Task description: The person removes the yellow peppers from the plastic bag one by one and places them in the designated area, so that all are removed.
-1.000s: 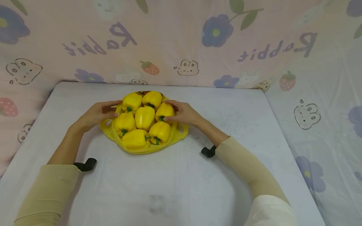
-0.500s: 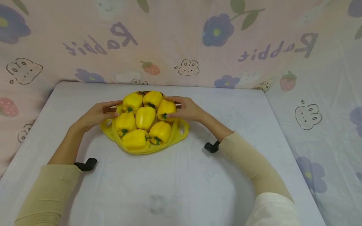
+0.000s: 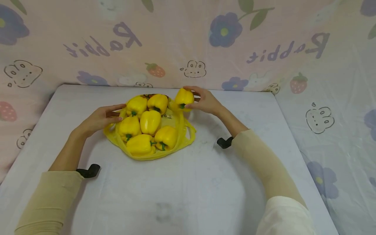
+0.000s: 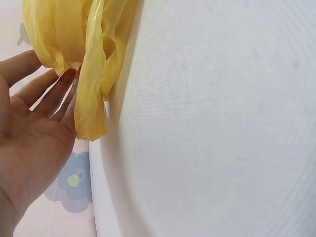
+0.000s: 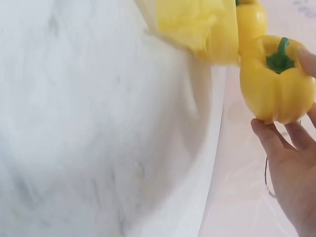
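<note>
A yellow plastic bag [image 3: 181,139] sits toward the back of the table, its mouth spread and several yellow bell peppers [image 3: 150,122] lying in it. My left hand [image 3: 98,120] holds the bag's left rim with thumb and fingers. The left wrist view shows its fingertips at the edge of the bag [image 4: 91,106], partly hidden by the film. Beyond the bag's right rim, my right hand [image 3: 206,101] grips one bell pepper [image 3: 184,97] from the side. In the right wrist view that bell pepper [image 5: 276,89] has its green stem upward, thumb and fingers around it.
The white table [image 3: 164,192] carries the bag near its back edge. A patterned curtain [image 3: 176,36] hangs behind and at both sides. A black wrist-worn piece [image 3: 91,171] juts from the left sleeve, and another black piece [image 3: 224,143] from the right.
My right hand has lifted one bell pepper out of the bag's right side and moved it back and right, exposing printed bag film where it lay. The left hand stays in place.
</note>
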`<state>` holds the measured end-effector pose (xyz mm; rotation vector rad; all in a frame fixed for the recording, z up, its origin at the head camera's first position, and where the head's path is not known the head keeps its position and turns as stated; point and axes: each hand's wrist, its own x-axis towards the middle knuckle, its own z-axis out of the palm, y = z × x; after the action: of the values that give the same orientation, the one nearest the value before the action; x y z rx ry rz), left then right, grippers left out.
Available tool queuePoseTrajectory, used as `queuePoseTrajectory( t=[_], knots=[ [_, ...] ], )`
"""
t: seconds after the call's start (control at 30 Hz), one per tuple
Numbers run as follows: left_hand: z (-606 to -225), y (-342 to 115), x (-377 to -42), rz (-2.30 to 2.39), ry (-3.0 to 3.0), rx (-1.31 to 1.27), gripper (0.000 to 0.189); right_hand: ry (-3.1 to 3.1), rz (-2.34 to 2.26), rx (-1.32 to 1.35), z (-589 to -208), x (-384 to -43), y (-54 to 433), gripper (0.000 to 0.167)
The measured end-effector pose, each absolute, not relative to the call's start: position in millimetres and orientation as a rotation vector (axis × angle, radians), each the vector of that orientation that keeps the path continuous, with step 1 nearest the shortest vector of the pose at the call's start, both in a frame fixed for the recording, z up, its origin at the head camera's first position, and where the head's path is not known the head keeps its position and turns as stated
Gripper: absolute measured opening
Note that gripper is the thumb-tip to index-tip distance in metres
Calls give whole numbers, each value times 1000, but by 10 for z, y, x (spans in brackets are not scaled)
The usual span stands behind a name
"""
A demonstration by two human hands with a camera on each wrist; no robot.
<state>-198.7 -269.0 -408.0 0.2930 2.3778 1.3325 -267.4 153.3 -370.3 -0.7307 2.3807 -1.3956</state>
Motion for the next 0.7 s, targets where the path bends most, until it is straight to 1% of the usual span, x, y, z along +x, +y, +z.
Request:
queuePoseTrajectory(
  t=[0.1, 0.2, 0.53, 0.7],
  knots=[
    [-4073, -2691, -1982, 1334, 2372, 281, 64, 2382, -1378, -709, -3599, -2653, 1571, 73],
    [-4072, -2684, -1979, 1339, 2367, 282, 64, 2387, -1372, -668, -3574, -2674, 1632, 72],
    [-4078, -2680, -1988, 1336, 2371, 265, 63, 2401, -1420, -592, -3621, -2838, 1827, 68],
    [-4079, -2683, -1989, 1339, 2376, 264, 63, 2377, -1446, -552, -3692, -2903, 1909, 71]
  ],
)
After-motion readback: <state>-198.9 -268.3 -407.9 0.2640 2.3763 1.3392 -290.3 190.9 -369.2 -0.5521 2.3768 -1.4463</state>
